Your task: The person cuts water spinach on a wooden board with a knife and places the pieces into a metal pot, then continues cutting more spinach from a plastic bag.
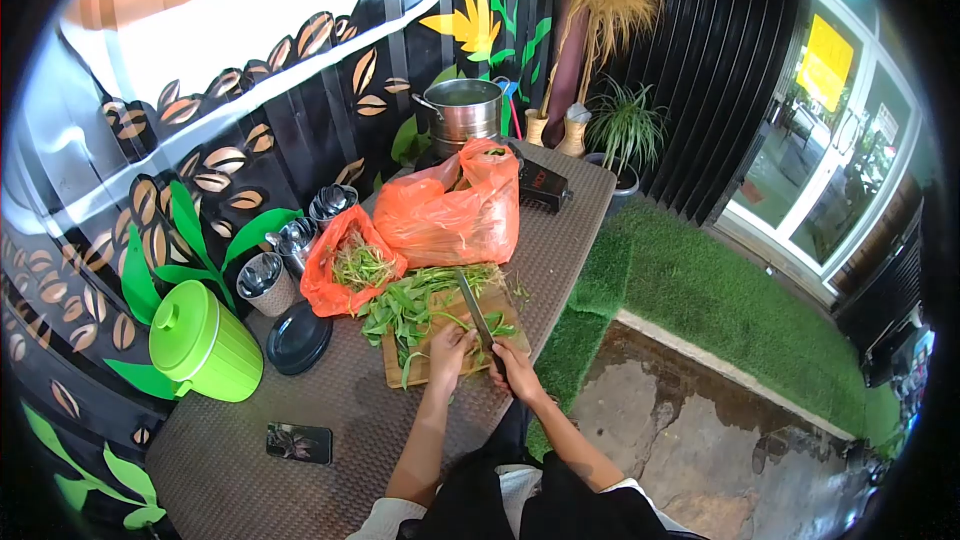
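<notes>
My right hand is wrapped round the dark handle of a knife, its long blade tilted up and away over the board. Close beside it, my left hand is closed in a pinch on a stem of leafy greens. A wooden cutting board lies under both hands. Across its left and far side spreads a pile of leafy greens with long stems. Just beyond, a small orange plastic bag holds cut stems, and a bigger orange plastic bag stands behind it.
On the brown woven-look table are a phone, a green lidded jug, dark plates and metal cups of cutlery. A large steel pot and a black box stand at the far end. Right of the table lies artificial grass.
</notes>
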Tool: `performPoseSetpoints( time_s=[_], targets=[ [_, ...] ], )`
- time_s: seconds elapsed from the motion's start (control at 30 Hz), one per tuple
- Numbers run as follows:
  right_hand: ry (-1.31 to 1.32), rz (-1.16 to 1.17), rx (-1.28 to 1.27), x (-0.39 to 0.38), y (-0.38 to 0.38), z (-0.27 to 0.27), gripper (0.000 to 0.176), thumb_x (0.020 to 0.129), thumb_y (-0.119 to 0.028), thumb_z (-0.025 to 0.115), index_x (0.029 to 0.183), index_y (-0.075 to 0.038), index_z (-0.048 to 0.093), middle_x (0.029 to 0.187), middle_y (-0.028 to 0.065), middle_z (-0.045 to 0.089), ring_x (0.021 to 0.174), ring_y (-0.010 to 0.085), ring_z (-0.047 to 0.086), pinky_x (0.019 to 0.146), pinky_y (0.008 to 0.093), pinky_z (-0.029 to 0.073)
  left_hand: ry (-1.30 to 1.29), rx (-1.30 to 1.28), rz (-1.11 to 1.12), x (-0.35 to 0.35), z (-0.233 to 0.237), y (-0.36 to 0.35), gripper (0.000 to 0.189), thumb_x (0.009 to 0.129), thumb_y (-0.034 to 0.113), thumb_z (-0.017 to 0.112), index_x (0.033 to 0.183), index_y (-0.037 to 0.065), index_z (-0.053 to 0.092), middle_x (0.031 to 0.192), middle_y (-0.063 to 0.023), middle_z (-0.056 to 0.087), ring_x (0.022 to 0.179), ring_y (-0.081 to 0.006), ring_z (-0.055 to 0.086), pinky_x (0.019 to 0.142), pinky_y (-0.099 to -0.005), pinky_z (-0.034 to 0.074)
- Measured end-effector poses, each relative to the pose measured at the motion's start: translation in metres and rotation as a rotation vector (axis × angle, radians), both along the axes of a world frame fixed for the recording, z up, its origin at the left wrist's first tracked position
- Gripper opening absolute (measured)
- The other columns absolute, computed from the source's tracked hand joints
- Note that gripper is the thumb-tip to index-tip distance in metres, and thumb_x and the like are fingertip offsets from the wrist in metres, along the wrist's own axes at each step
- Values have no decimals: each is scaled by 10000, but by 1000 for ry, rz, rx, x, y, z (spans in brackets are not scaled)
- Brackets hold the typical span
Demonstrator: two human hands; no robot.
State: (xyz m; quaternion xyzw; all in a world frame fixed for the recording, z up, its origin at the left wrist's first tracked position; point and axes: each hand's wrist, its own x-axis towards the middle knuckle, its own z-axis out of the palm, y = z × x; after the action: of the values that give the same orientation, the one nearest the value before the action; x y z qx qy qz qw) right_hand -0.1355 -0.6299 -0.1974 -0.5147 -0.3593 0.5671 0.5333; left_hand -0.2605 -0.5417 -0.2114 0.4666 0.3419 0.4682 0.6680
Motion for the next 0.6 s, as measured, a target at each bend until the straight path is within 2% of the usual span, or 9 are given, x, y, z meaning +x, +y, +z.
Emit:
performPoseSetpoints(
  time_s=[0.17,0.3,0.4,0.47,0.5,0.57,0.6],
  targets=[
    [52,8,-20,-2,2,-2,337,984,-283,376,1275,-119,422,538,8,383,403,94,356,377,228,308,15,-54,27,-2,5,1,394,870,25,617,1247,-29,516,944,-70,621,829,-109,593,737,-238,502],
    [52,10,4,-5,4,0,420,986,-283,375,1371,-116,361,551,1,392,412,91,360,380,225,312,-68,-66,7,-3,0,4,406,863,8,619,1250,-35,508,962,-77,620,857,-113,592,753,-232,507],
    [49,7,-5,-5,5,6,440,987,-281,375,1389,-105,347,557,1,394,425,89,365,389,226,314,-87,-17,31,-2,0,4,387,853,-17,619,1227,-45,525,937,-83,630,842,-124,606,743,-242,521],
    [37,-3,-18,-4,5,6,438,988,-281,376,1388,-104,350,559,0,395,430,89,366,394,226,315,-80,-19,72,-2,4,2,303,813,-26,658,1111,-32,604,882,-79,648,776,-131,625,691,-231,513],
    [25,-14,-27,-3,6,6,437,989,-281,376,1387,-104,354,562,0,396,435,88,368,399,227,316,-80,-19,72,-2,4,2,303,813,-26,658,1111,-32,604,882,-79,648,776,-131,625,691,-231,513],
    [28,-8,-29,-1,6,6,438,989,-282,379,1388,-102,354,564,0,397,436,89,369,402,228,318,52,48,167,-3,5,2,223,773,-48,688,990,-53,637,830,-89,660,747,-143,635,704,-244,530],
    [31,-4,-32,0,6,6,439,990,-283,381,1388,-101,354,565,1,399,438,89,370,404,230,320,53,48,166,-2,6,1,223,773,-48,688,990,-53,637,830,-89,660,747,-143,635,704,-244,530]
  ],
)
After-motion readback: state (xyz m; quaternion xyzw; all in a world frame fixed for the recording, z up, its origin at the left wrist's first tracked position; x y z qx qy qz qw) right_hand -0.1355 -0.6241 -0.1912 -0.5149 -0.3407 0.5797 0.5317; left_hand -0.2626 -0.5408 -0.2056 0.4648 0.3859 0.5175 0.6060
